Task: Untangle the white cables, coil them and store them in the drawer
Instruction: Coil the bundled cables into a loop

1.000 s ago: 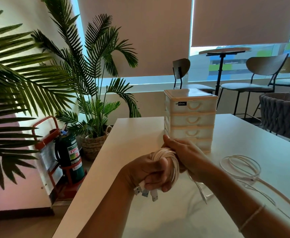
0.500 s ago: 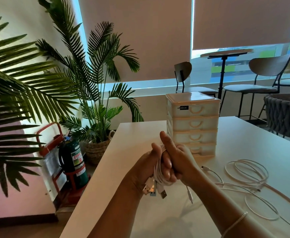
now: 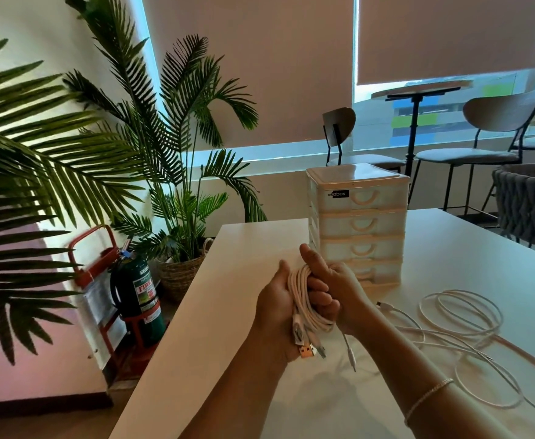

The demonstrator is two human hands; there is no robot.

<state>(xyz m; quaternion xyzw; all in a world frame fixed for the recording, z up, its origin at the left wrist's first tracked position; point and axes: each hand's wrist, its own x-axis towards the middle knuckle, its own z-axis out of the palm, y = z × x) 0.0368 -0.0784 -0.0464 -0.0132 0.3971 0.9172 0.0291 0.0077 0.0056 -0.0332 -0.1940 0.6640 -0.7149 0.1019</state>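
Note:
A coiled bundle of white cables [image 3: 302, 299] is held upright between both hands above the white table [image 3: 234, 312]. My left hand [image 3: 275, 307] cups it from the left, with USB plugs [image 3: 309, 348] hanging below the palm. My right hand [image 3: 332, 289] grips the coil from the right, thumb up. More loose white cable [image 3: 462, 315] lies in loops on the table to the right. The cream drawer unit [image 3: 358, 223], with several shut drawers, stands just behind my hands.
Potted palms [image 3: 171, 172] and a green fire extinguisher [image 3: 138, 293] in a red stand sit left of the table. Chairs [image 3: 488, 128] and a high round table stand by the window behind. A woven grey chair [image 3: 529, 201] is at the far right.
The coil has turned upright between my hands and my left palm has opened out beside it. The plugs now hang lower, and the view has shifted slightly left.

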